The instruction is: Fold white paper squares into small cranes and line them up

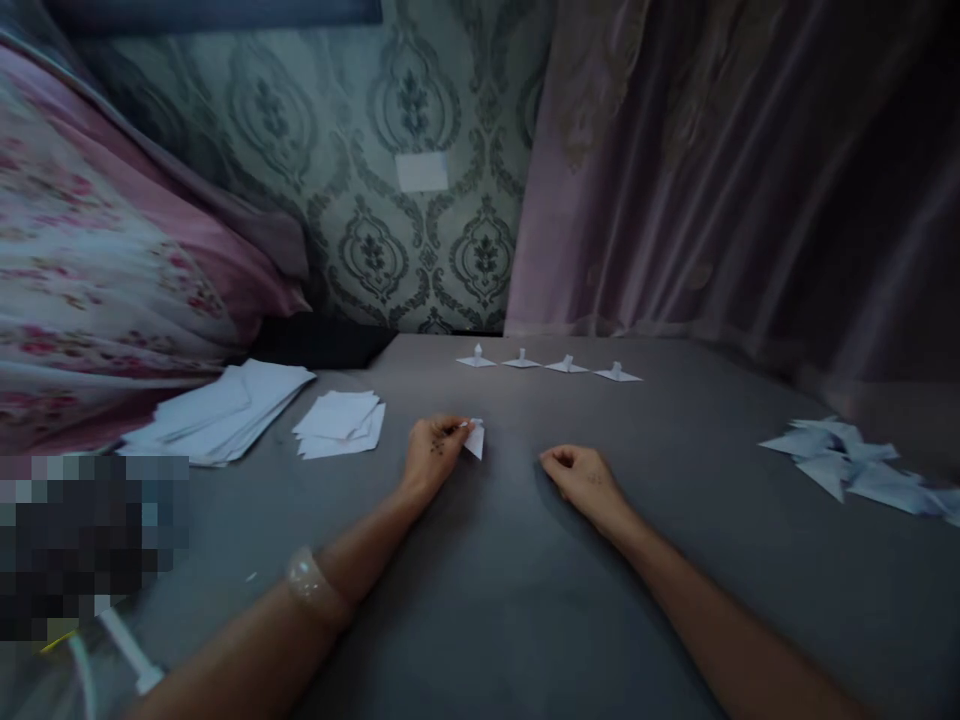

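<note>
At the far left, a floral fabric [90, 260] in pink and white hangs in folds beside the grey table [480, 630]. Below it, a pixelated patch conceals part of the scene, and white cord-like lengths [127, 645] extend from its lower edge. The larger stack of white paper [225, 412] lies loosely fanned on the tabletop, with a flat black item [322, 342] behind it. Just to the right lies the smaller stack of white paper [341, 422], its sheets unevenly aligned. The left forearm, bearing a pale bracelet [311, 578], reaches in from the lower left. The left hand [433, 447], dark marks on its back, pinches a small folded paper [475, 442] between thumb and fingers; the paper's pointed end is directed downward, near the centre of the view. Above and behind, a pale card [421, 172] shows against the patterned wall [412, 90]. Near the table's far edge stands a row of four folded paper pieces [477, 360], each with a flat, pointed base and a short upright stub at its middle. The right hand [589, 480] is well apart from the left, its fingers curled in and thumb against forefinger; whether they enclose anything cannot be told. A mauve curtain [637, 200] hangs behind. At the far right, a heap of pointed folded papers [840, 455] overlaps irregularly on the tabletop.
</note>
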`<state>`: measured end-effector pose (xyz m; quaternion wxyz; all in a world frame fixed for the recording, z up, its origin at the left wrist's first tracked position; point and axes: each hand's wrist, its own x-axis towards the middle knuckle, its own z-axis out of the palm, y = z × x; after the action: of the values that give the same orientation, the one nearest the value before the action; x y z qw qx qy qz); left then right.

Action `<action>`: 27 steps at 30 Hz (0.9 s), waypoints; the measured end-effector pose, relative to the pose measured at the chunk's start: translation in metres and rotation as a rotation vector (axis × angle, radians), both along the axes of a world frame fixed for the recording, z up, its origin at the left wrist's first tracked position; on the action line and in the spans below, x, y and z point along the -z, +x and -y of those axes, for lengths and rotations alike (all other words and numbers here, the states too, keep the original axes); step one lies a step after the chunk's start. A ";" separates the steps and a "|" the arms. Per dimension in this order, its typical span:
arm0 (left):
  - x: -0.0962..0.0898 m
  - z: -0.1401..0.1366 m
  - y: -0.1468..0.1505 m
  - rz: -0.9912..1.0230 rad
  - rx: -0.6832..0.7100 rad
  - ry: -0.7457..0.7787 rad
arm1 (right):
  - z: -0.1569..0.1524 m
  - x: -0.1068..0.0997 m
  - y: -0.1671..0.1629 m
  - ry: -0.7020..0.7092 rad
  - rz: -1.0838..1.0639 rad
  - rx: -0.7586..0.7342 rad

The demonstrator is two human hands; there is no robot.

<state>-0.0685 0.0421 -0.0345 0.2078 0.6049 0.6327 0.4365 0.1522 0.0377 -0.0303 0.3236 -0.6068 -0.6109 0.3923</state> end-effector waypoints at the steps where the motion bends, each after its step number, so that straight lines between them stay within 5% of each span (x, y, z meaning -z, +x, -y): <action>1: 0.000 -0.005 -0.006 -0.051 -0.063 -0.001 | -0.001 0.003 0.000 0.034 0.035 -0.009; 7: 0.004 -0.030 -0.032 -0.261 -0.129 -0.027 | -0.003 0.008 0.001 0.125 0.066 -0.047; 17: 0.006 -0.026 -0.027 -0.324 -0.182 -0.074 | -0.002 0.007 0.002 0.105 0.108 -0.049; 22: 0.010 -0.031 -0.028 -0.323 -0.197 -0.067 | -0.012 -0.005 -0.008 -0.066 0.124 -0.096; 27: 0.013 -0.033 -0.026 -0.316 -0.209 -0.053 | -0.042 -0.019 -0.055 -0.205 0.073 -0.178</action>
<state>-0.0948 0.0753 -0.0475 0.0752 0.5912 0.7282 0.3384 0.0977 0.0798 -0.0112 0.2015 -0.5938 -0.6305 0.4574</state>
